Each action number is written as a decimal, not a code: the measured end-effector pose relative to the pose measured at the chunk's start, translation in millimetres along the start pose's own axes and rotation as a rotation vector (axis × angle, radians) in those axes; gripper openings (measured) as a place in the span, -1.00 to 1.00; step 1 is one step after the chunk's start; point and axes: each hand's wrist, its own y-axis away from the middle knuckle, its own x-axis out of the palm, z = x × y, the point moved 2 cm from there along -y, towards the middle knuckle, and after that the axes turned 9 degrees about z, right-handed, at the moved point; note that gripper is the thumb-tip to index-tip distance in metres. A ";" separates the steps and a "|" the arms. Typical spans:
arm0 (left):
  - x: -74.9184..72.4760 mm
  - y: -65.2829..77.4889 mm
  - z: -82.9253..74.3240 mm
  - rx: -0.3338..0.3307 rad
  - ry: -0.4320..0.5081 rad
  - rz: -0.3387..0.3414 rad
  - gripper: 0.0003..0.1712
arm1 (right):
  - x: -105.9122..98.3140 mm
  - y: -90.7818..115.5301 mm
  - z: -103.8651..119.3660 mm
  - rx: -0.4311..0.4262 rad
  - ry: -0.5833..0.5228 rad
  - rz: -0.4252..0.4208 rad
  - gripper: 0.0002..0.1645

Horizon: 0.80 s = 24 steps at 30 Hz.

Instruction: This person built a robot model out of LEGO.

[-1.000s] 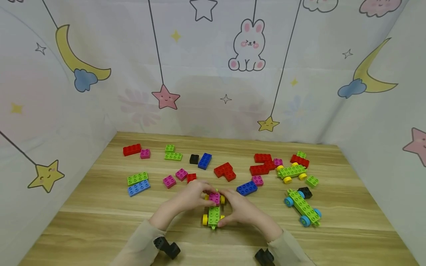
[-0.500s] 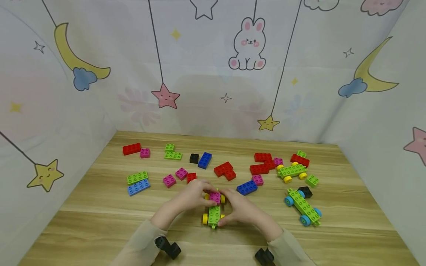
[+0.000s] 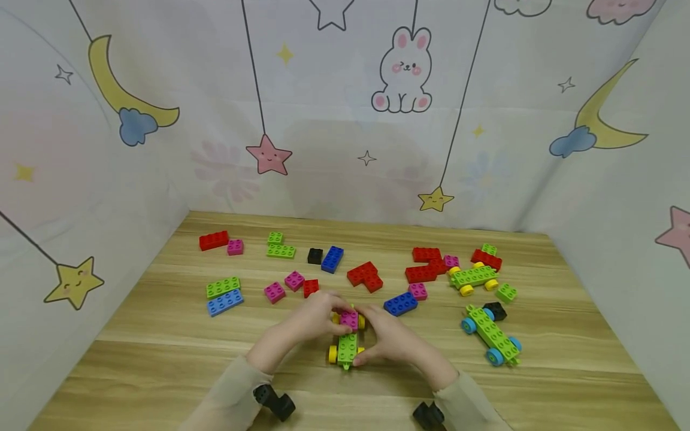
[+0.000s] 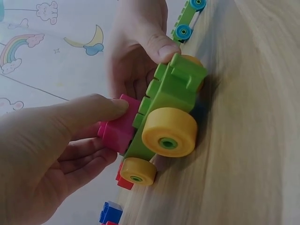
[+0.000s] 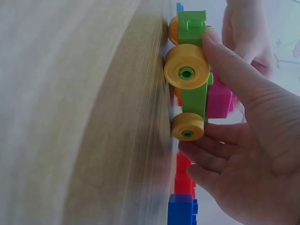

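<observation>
On remote feed I see wood-grain table [image 3: 162, 371], R hand [image 3: 389, 338] + L hand [image 3: 315, 317]: R grips yellow-wheeled lime-green plastic car base [image 3: 347, 353], L's thumb & fingers pinch square magenta plastic brick [image 3: 349, 319] atop its far end. Hold unchanged vs 1 s ago; prob. steadying the join.

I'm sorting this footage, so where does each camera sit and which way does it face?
Head: worn on the head, facing forward and down at the table; sleeves, left hand and right hand show.
Left wrist: on that wrist, facing the pink brick on the green car; left hand near, right hand beyond.
Right wrist: on that wrist, facing the green car; right hand near, part of the left hand beyond.
Shared: both wrist views show the pink brick and green car, from opposite sides.
</observation>
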 end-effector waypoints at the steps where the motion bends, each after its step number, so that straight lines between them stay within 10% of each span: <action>1: -0.1 0.0 -0.7 -0.003 -0.001 0.003 -0.65 | -0.1 -0.1 -0.1 0.001 0.000 0.000 0.20; 24: 1.0 -2.2 0.4 -0.008 -0.013 0.020 -0.66 | 0.2 -0.6 -1.4 0.012 0.003 0.012 0.21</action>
